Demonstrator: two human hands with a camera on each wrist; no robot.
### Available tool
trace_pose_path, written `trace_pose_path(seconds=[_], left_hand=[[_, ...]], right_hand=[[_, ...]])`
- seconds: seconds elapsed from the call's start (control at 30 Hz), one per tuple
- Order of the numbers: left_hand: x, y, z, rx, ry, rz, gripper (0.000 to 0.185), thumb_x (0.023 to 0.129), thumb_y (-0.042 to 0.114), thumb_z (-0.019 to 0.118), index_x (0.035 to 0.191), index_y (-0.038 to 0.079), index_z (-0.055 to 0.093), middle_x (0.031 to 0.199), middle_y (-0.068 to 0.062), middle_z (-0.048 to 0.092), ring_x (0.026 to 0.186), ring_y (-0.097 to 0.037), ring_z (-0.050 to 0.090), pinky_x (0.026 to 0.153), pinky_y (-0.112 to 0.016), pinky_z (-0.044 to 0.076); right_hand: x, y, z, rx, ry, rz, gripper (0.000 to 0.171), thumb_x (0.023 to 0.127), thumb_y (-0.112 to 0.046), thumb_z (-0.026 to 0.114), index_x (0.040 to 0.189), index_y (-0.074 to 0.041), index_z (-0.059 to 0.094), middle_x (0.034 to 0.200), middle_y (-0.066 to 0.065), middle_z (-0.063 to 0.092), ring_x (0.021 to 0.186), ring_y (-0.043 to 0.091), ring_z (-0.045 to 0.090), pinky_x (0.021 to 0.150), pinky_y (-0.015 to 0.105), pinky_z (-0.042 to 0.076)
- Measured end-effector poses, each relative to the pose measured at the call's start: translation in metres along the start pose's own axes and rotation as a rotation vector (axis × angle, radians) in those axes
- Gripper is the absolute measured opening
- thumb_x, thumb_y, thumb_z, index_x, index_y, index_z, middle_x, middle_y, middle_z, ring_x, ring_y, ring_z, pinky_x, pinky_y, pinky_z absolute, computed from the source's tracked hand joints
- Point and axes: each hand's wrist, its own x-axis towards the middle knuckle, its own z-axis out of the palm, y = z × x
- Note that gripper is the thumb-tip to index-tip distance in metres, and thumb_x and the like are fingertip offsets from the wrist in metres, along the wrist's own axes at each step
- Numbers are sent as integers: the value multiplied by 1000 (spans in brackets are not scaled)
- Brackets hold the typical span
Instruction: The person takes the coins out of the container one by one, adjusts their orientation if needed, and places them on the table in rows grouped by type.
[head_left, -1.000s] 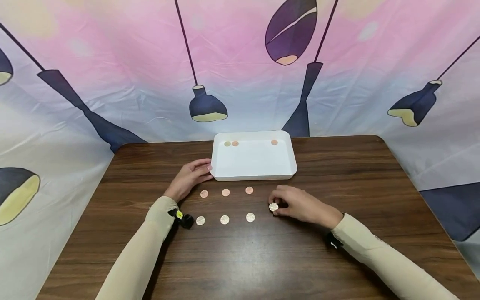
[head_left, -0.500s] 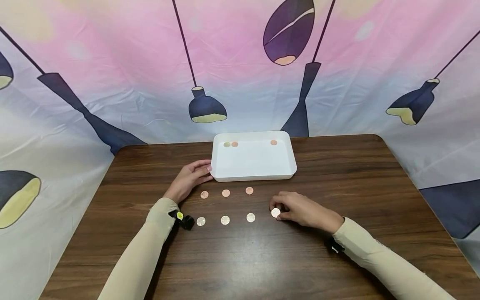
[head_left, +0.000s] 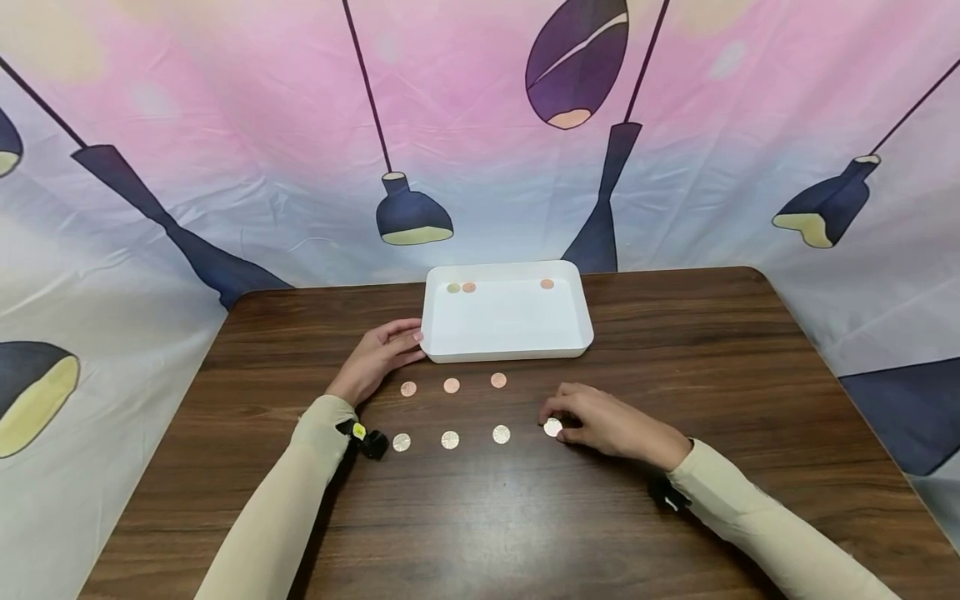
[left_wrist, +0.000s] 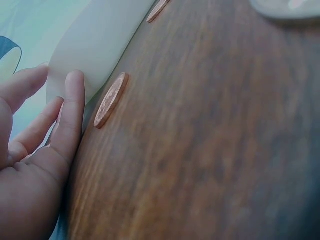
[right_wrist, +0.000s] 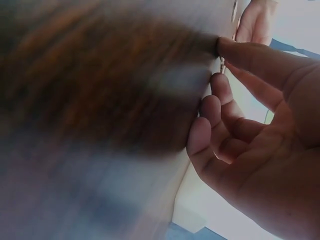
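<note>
My left hand [head_left: 378, 357] is at the left side of a white tray [head_left: 510, 333]. Its relaxed fingers touch the tray's wall, as the left wrist view also shows. My right hand [head_left: 603, 421] is low at the table, thumb and index finger curled at the edges of a silver coin [head_left: 552, 427]. In the right wrist view the fingertips are down at the wood and only a sliver of that coin shows. Left of it, a row of silver coins [head_left: 501, 434] lies flat. Nearer the tray is a row of copper coins [head_left: 452, 386].
Inside the tray, along its far side, lie a yellowish coin [head_left: 453, 287] and two copper coins [head_left: 468, 287]. The brown wooden table [head_left: 480, 533] reaches back to a patterned cloth [head_left: 495, 167] hanging behind it. A small black wrist camera [head_left: 372, 443] sits beside the leftmost silver coin.
My right hand has lowered the silver coin slightly toward me and to the right, into line with the silver row. My left hand stays against the tray.
</note>
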Motion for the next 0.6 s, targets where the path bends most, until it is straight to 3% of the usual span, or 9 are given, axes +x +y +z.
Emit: trace_pose_path(seconds=[0.6], left_hand=[[-2,1,1,6,-2,1,55,107,16,65,154,-4,45,152,-24,50,118,-13,65,101,-31,60]], right_hand=[[0,0,-4,47,-17,0,19,93,-7,81,109,-16,74,97,-9,60,86,8,57,75,26,52]])
